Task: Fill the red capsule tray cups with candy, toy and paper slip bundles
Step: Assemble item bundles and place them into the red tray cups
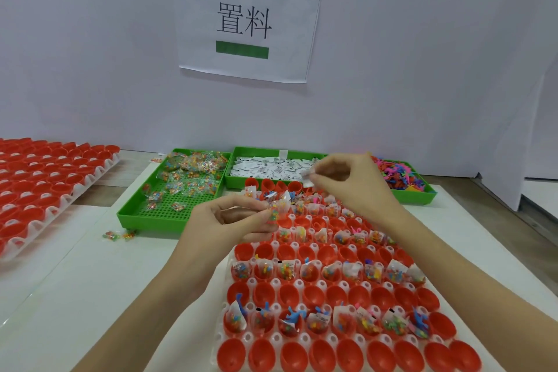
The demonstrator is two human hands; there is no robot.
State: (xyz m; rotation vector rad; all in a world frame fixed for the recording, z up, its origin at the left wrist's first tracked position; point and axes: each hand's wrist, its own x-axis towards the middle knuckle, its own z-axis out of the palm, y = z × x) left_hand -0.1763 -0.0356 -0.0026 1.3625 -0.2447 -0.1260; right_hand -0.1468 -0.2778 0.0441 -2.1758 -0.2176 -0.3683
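2 hands | left fingers (256, 211) pinch candy packet (276, 210) | right fingers (324, 174) pinch paper slip (308, 177) | sign (244, 21) "置料"

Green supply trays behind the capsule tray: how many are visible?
3, side by side at the wall: the candy tray left, the paper slip tray middle, the toy tray right, partly hidden by the right hand.

Bright, even, diffuse lighting from overhead; no hard glare. Only faint, soft shadows under the forearms and beneath the green trays (169, 222) on the white counter (90, 281). Mild sheen on the red cups (291, 356) nearest the lens. Wide-angle bending at the edges, counter lines splaying outward. Slight motion blur on the right hand (347, 181); small packets soft, printing on the paper slips (271, 167) unreadable. Wall sign (244, 21) sharp.
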